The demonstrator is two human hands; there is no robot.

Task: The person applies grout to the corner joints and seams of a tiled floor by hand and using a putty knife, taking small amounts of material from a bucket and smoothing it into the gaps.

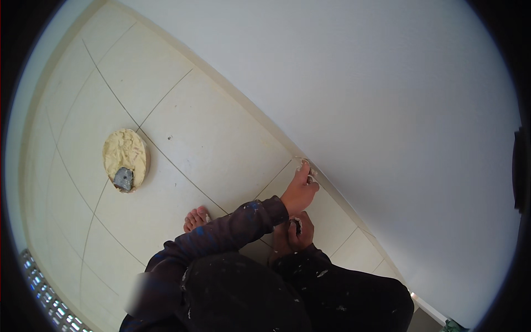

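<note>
My left hand (300, 192) reaches in a dark, paint-spattered sleeve to the foot of the white wall. Its fingers are closed, and the fingertips touch the low skirting (243, 100) beside the floor tiles. White paste smears the fingers; whether they hold anything small cannot be made out. Just below it, my right hand (303, 234) is closed around a small dark object (298, 226) with whitish smears, its kind unclear. Farther left on the floor stands a round tub of cream-coloured putty (124, 148). A grey, flat scraper-like piece (123, 179) rests in the putty near the tub's rim.
The white wall (387, 110) runs diagonally along the right side. Pale floor tiles (182, 122) with dark joints spread to the left. My bare foot (196, 218) is on the tiles, below and right of the tub. A patterned grille (47, 290) shows at lower left.
</note>
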